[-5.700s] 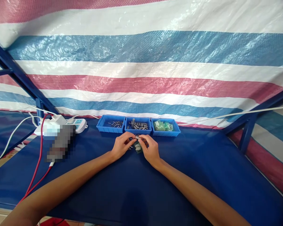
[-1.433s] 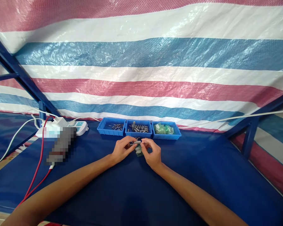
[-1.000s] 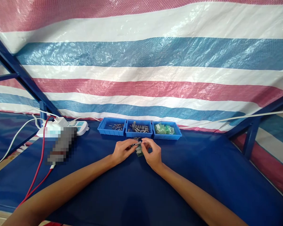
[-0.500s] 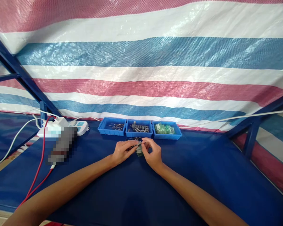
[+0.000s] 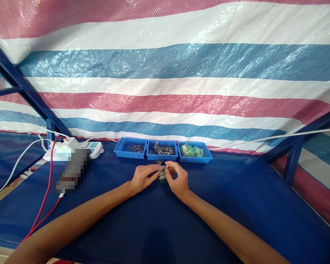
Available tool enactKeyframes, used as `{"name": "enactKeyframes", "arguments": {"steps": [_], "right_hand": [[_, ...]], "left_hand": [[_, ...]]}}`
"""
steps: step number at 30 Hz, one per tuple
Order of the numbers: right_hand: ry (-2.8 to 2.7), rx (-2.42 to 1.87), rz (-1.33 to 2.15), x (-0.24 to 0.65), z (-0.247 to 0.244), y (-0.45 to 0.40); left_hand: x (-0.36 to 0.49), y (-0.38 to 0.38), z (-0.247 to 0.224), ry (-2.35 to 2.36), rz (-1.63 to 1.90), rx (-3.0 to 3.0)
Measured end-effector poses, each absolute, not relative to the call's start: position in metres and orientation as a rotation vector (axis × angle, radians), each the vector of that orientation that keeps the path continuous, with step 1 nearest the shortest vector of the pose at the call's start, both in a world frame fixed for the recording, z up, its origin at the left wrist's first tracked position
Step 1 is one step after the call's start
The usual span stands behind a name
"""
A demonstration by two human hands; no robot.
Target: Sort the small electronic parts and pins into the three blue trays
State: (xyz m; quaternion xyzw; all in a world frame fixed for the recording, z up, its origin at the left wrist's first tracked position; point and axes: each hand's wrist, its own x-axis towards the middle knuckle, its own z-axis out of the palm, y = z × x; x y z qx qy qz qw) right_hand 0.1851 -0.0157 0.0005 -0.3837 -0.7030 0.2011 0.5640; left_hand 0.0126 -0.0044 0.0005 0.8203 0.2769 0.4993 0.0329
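Note:
In the middle of the table, my left hand (image 5: 144, 177) and my right hand (image 5: 178, 179) come fingertip to fingertip. Between them is a small grey metal cylinder (image 5: 162, 168), pinched by my right thumb and fingers. My left fingers are closed on a thin metal rod whose tip meets the cylinder; most of it is hidden by the fingers. Just below the fingertips lies a little pile of grey pieces in green wrapping (image 5: 162, 178), partly covered by my hands. Several thin dark rods (image 5: 155, 162) lie on the table beyond my fingers.
Three blue bins stand in a row: thin rods in the left bin (image 5: 129, 154), grey cylinders in the middle bin (image 5: 162, 157), green-wrapped pieces in the right bin (image 5: 195, 159). A power strip (image 5: 96, 149), red cable (image 5: 47, 183) and blurred dark object (image 5: 73, 170) are at left.
My left fingertips have shifted slightly, and less of the thin rod shows beside the cylinder. My right hand has hardly moved.

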Motion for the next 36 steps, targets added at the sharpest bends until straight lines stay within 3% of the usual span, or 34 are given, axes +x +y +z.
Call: {"name": "enactKeyframes", "arguments": {"steps": [36], "right_hand": [[-1.691,-0.906,0.411,0.185,0.0008,-0.0164]], "left_hand": [[0.0131,-0.0063,0.0027,0.836,1.603,2.544]]}}
